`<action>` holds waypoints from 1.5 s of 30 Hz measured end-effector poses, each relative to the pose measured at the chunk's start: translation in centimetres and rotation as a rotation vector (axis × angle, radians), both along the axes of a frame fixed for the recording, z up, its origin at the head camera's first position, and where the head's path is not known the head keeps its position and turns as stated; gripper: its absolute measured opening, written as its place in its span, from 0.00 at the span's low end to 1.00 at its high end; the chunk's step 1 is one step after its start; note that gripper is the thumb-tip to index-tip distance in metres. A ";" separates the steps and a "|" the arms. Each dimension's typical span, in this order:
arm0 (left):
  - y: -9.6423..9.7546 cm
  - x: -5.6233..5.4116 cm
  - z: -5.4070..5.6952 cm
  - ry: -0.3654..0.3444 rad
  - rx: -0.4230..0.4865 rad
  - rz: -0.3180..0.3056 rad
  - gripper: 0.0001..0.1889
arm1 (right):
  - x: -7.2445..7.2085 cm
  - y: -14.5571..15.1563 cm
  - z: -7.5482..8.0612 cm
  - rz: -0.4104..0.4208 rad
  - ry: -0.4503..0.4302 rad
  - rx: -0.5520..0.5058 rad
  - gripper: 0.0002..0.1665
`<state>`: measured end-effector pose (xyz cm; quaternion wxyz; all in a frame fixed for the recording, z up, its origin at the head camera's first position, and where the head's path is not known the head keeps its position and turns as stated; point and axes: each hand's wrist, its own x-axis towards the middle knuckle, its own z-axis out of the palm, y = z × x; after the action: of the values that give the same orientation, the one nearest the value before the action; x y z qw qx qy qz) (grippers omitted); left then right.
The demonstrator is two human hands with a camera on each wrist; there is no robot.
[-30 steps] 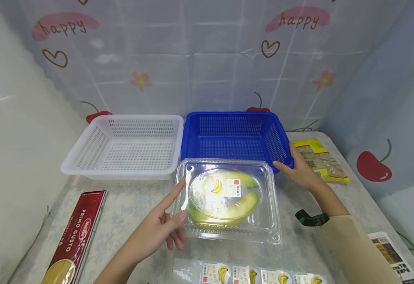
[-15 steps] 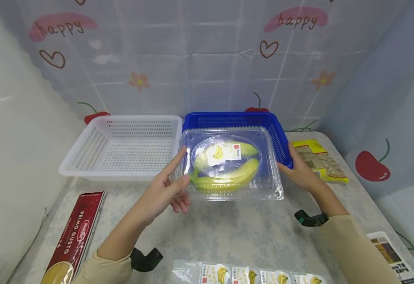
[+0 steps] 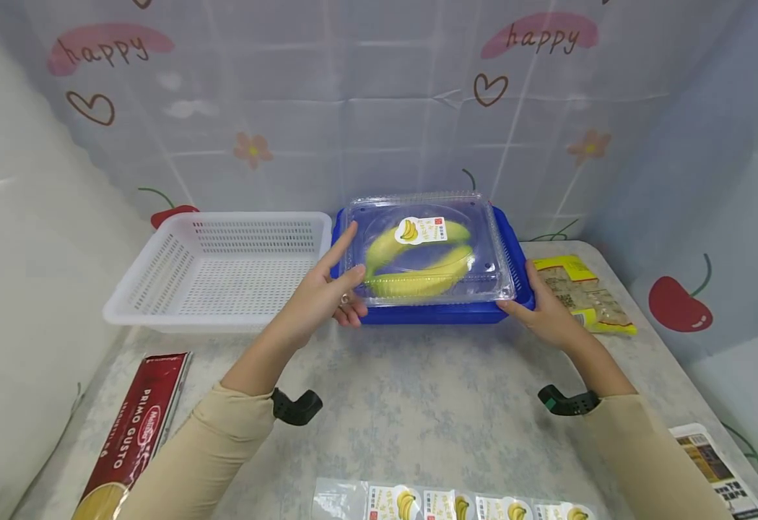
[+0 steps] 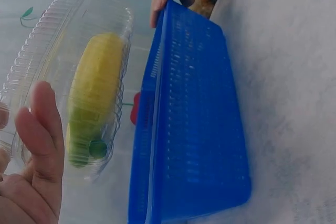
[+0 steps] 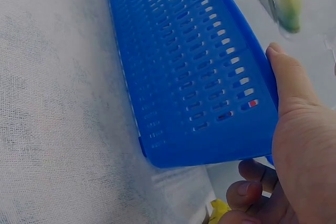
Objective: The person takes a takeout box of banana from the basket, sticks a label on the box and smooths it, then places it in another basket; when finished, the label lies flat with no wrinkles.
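My left hand grips the left edge of a clear plastic clamshell container, thumb on top and fingers under it. Inside lie two yellow-green bananas, and a banana sticker is on the lid. The container is held over the blue basket; in the left wrist view a gap shows between the bananas and the basket rim. My right hand holds the basket's right front corner, its thumb at the rim and its fingers against the outside. The container hides most of the basket's inside.
A white basket stands left of the blue one. A red spaghetti pack lies at the left, a yellow-edged clear food bag at the right. Near the front are a strip of banana stickers and another printed package.
My left hand has lifted the container of bananas away from me, from in front of the blue basket to above it. My right hand has stayed at the basket's corner.
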<state>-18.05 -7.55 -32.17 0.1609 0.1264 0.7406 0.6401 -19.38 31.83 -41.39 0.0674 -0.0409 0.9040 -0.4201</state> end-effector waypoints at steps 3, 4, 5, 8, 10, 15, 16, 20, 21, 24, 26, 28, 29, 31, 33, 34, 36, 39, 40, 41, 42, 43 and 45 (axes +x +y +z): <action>0.7 -1.1 0.2 0.005 -0.010 0.010 0.33 | 0.0 0.0 0.0 -0.009 -0.012 0.004 0.65; 0.9 -1.4 0.2 0.008 -0.013 0.012 0.32 | 0.0 0.0 0.0 -0.009 -0.013 0.002 0.65; 1.1 -1.8 0.2 0.008 -0.017 0.012 0.32 | 0.0 0.0 0.1 -0.007 -0.012 -0.002 0.64; 1.6 -2.7 0.2 0.006 -0.034 0.015 0.32 | -0.1 -0.1 -0.1 -0.005 -0.009 -0.009 0.64; 1.9 -3.3 0.1 0.002 -0.045 0.012 0.32 | -0.2 -0.1 -0.1 -0.004 -0.006 -0.015 0.64; 2.7 -4.5 -0.4 -0.028 -0.065 0.017 0.32 | -0.3 0.0 -0.3 -0.009 -0.015 -0.019 0.65; 2.8 -4.8 -0.6 -0.037 -0.069 0.020 0.32 | -0.3 0.0 -0.3 -0.012 -0.018 -0.017 0.65; 3.3 -5.7 -1.8 -0.074 -0.087 0.025 0.33 | -0.3 0.0 -0.3 -0.024 -0.029 -0.011 0.65; 3.5 -5.9 -2.1 -0.080 -0.089 0.024 0.33 | -0.3 0.0 -0.3 -0.026 -0.031 -0.012 0.65; 3.8 -6.5 -2.9 -0.094 -0.100 0.029 0.33 | -0.3 0.0 -0.3 -0.033 -0.033 -0.010 0.66; 4.0 -6.8 -3.3 -0.097 -0.104 0.037 0.34 | -0.3 -0.1 -0.3 -0.040 -0.034 -0.006 0.66; 4.2 -7.0 -3.7 -0.099 -0.110 0.044 0.34 | -0.2 -0.1 -0.3 -0.047 -0.035 0.003 0.66; 4.3 -7.1 -3.8 -0.099 -0.112 0.050 0.34 | -0.2 -0.2 -0.3 -0.051 -0.037 0.007 0.66; 4.4 -7.2 -4.1 -0.102 -0.121 0.058 0.34 | -0.2 -0.3 -0.3 -0.057 -0.039 0.012 0.66; 4.5 -7.4 -4.3 -0.110 -0.132 0.064 0.34 | -0.3 -0.4 -0.3 -0.059 -0.039 0.012 0.67; 4.6 -7.5 -4.4 -0.113 -0.138 0.064 0.34 | -0.3 -0.4 -0.3 -0.059 -0.037 0.011 0.67; 4.6 -7.6 -4.6 -0.121 -0.150 0.063 0.34 | -0.3 -0.4 -0.3 -0.058 -0.032 0.007 0.67; 4.7 -7.9 -4.9 -0.131 -0.164 0.055 0.34 | -0.3 -0.4 -0.4 -0.055 -0.025 0.004 0.67; 4.8 -7.9 -4.9 -0.132 -0.169 0.053 0.34 | -0.3 -0.3 -0.4 -0.055 -0.023 0.006 0.67; 4.8 -8.0 -5.0 -0.134 -0.173 0.051 0.34 | -0.3 -0.3 -0.4 -0.055 -0.023 0.007 0.67; 4.8 -8.0 -5.1 -0.136 -0.179 0.049 0.34 | -0.3 -0.3 -0.4 -0.055 -0.023 0.010 0.67; 4.9 -8.1 -5.1 -0.136 -0.187 0.046 0.34 | -0.3 -0.3 -0.4 -0.055 -0.022 0.013 0.67; 5.0 -8.1 -5.2 -0.134 -0.202 0.035 0.34 | -0.3 -0.3 -0.4 -0.054 -0.021 0.016 0.67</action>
<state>-26.19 -2.59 -37.39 0.2105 0.0534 0.7910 0.5720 -19.64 31.54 -41.82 0.0659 -0.0116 0.9073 -0.4151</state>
